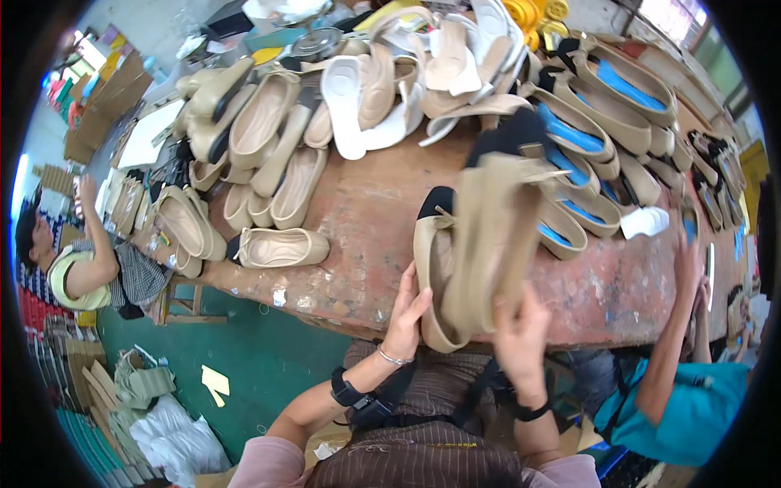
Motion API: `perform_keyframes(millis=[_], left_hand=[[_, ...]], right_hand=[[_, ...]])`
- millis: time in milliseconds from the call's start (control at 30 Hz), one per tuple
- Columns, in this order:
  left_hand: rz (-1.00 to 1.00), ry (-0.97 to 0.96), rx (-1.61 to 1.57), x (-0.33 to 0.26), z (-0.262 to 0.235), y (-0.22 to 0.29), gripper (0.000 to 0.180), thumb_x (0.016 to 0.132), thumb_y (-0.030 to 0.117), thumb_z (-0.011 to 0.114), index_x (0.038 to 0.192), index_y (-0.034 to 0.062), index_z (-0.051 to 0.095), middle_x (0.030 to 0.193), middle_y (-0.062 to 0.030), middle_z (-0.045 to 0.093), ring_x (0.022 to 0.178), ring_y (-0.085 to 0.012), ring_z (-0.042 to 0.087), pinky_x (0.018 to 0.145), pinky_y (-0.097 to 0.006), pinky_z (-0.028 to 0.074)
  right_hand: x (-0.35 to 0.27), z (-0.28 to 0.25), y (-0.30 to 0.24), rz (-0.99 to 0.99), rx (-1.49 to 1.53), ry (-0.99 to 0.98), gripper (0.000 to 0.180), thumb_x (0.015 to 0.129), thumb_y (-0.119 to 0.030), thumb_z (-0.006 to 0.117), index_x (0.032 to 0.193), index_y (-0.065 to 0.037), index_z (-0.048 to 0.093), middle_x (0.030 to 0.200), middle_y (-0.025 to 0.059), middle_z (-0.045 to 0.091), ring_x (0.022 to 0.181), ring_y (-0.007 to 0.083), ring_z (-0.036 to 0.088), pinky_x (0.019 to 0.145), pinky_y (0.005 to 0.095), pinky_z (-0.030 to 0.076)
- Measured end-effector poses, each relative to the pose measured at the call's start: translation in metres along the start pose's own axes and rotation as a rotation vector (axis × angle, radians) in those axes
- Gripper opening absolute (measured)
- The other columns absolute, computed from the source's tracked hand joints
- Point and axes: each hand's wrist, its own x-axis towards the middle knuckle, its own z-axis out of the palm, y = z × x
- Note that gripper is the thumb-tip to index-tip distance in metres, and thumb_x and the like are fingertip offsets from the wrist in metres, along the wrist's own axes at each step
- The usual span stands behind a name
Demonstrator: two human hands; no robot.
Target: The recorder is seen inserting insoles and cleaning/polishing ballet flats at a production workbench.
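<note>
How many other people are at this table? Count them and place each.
2. One in a yellow-green top at the table's left end; one in a teal shirt reaching in at the right. Others may be hidden.

The beige shoes [480, 244] are looking smooth, soft and matt like leather. The wooden table [366, 211] is looking rough, worn and paint-spotted.

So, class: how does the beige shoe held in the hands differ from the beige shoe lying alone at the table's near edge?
The held shoe has a black toe cap; the lone shoe looks plain beige. The held shoe is gripped by the left hand against a blurred one in the right hand; the lone shoe lies flat, untouched. Both are beige flats.
</note>
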Motion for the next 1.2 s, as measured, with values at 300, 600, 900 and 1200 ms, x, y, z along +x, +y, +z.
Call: perform_keyframes(millis=[300, 600, 900, 1200], left_hand=[[0.287, 0.220, 0.230, -0.038, -0.089, 0.081, 0.105, 0.071, 0.025, 0.079, 0.153, -0.0031, 0.020, 0.148, -0.0182, 0.039, 0.139, -0.0272, 0.037, 0.117, -0.037, 0.026], [0.879, 0.793, 0.648, -0.018, -0.189, 0.279, 0.066, 0.087, 0.007, 0.069, 0.144, -0.0065, 0.039, 0.133, -0.0127, 0.058, 0.117, -0.0198, 0.058, 0.101, -0.032, 0.045], [0.511, 1.238, 1.576, 0.086, -0.332, 0.309, 0.106, 0.089, 0.049, 0.067, 0.152, -0.0120, 0.007, 0.148, -0.0371, 0.033, 0.137, -0.0446, 0.038, 0.114, -0.042, 0.032], [0.576, 0.913, 1.551, 0.070, -0.283, 0.288, 0.094, 0.098, 0.047, 0.055, 0.155, -0.0074, 0.005, 0.163, -0.0258, 0.008, 0.152, -0.0339, 0.011, 0.122, -0.037, 0.013]], right_hand=[[0.045, 0.010, -0.004, -0.280, -0.197, 0.089, 0.027, 0.084, -0.012, 0.071, 0.107, 0.003, 0.066, 0.107, 0.0193, 0.067, 0.097, 0.0364, 0.062, 0.090, 0.0464, 0.048], [0.072, -0.019, 0.089, -0.094, -0.712, -0.024, 0.017, 0.078, -0.006, 0.070, 0.093, 0.002, 0.069, 0.089, 0.0169, 0.068, 0.091, 0.0380, 0.062, 0.093, 0.0465, 0.046], [0.140, 0.094, -0.051, -0.387, -0.330, -0.616, 0.015, 0.081, -0.011, 0.068, 0.088, 0.002, 0.068, 0.082, 0.0249, 0.066, 0.080, 0.0446, 0.064, 0.069, 0.0480, 0.051], [0.258, 0.302, -0.039, -0.597, -0.521, -0.039, 0.075, 0.083, -0.011, 0.066, 0.148, 0.002, 0.030, 0.106, 0.0227, 0.064, 0.097, 0.0415, 0.064, 0.077, 0.0478, 0.056]])
